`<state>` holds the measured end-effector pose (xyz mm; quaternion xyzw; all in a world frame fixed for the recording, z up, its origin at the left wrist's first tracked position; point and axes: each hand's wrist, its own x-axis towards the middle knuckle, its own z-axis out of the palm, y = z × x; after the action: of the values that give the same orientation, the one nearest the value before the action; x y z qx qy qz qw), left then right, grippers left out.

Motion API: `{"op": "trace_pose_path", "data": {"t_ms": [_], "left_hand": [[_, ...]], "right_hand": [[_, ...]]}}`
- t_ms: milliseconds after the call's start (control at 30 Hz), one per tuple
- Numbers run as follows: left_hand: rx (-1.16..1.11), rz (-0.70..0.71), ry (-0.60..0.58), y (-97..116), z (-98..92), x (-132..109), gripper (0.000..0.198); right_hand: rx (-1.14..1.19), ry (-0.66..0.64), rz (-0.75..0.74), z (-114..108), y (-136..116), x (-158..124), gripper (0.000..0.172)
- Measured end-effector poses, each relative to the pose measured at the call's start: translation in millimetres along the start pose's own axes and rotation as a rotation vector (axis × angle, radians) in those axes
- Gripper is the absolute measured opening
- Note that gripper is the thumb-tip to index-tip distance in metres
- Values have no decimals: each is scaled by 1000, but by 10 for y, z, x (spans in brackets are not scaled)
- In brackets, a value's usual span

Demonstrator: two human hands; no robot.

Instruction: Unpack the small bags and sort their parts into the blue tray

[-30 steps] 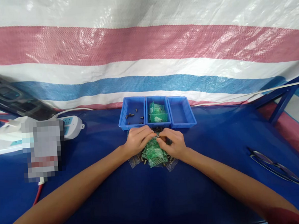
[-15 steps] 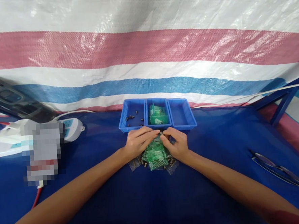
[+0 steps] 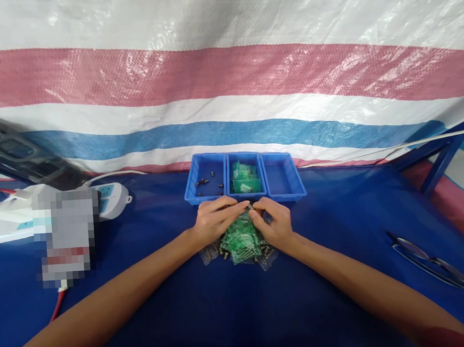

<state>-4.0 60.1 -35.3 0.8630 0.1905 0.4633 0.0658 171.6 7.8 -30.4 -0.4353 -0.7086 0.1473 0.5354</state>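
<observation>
Over a heap of green-tinted plastic bags [image 3: 242,241] my two hands meet at the fingertips. Between thumb and forefinger my right hand [image 3: 275,223] pinches a small greyish screw-like piece [image 3: 250,206], too small to make out fully. My left hand [image 3: 215,219] reaches in from the other side, closed, its long fingers together and the tips against the same piece. Loose screws [image 3: 226,255] and clear little bags [image 3: 209,252] stick out from under the heap, partly hidden by my hands.
Behind my hands stand three joined blue bins: the left bin [image 3: 189,189] with several dark screws, the middle bin [image 3: 244,157] with green bags, and the right bin [image 3: 281,173]. Glasses [image 3: 434,260] lie at right. A power strip [image 3: 113,199] and a blurred-out device [image 3: 70,230] are at left.
Hardly anything differs. Both hands stay over the heap, with only a slight shift of the fingertips around the small piece.
</observation>
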Motion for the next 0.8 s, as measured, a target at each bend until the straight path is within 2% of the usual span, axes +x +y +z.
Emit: {"op": "trace_pose_path", "data": {"t_ms": [467,800], "left_hand": [[-16,25,9,15,-10,14,34],[-13,-9,3,6,-3,-9,35]], "right_hand": [[30,0,30,-2,9,13,15],[34,5,79,-15,4,18,12]]}}
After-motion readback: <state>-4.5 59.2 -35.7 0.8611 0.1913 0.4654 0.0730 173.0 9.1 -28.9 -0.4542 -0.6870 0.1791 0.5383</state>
